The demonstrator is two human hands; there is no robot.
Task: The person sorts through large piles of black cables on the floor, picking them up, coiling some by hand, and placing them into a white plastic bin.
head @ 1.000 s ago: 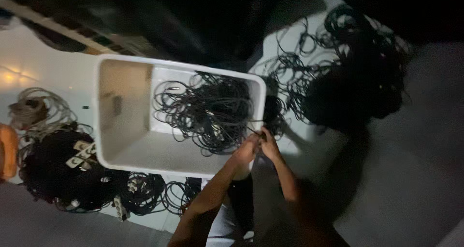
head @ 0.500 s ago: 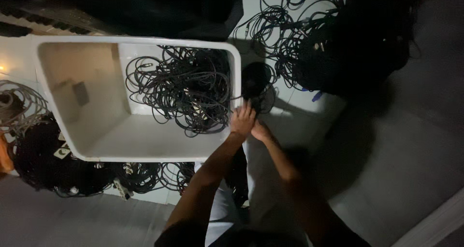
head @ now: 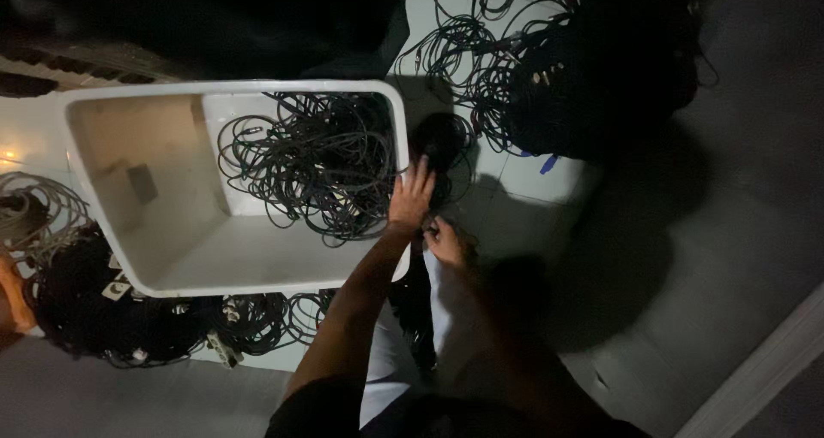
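Nearest the camera: both forearms are seen reaching forward from the bottom edge over a pale tiled floor point(head: 524, 181).

Right hand point(head: 446, 242): fingers curled in, apparently pinched on a dark cable point(head: 422, 275) that drops down between the arms. The grip looks closed, but the contact itself is in shadow.

Left hand point(head: 410, 196): fingers spread, open and flat, laid on the right rim of the white tub point(head: 232, 88), at the edge of the cable tangle. Nothing is clasped in it.

Just past the left fingertips, a small dark coil point(head: 439, 142) lies on the floor beside the tub's right wall.

Inside the tub: a loose tangle of black cables point(head: 313, 159) is piled against the right and far side; the left part of the tub floor is bare.

Below and left of the tub: coiled black cable bundles point(head: 94, 309) are on the floor, some with pale tags, plus a greyish coil point(head: 34, 206) at the left edge.

Farthest, upper right: a large dark heap of cables point(head: 592, 69) is spread over the floor, well apart from the hands.
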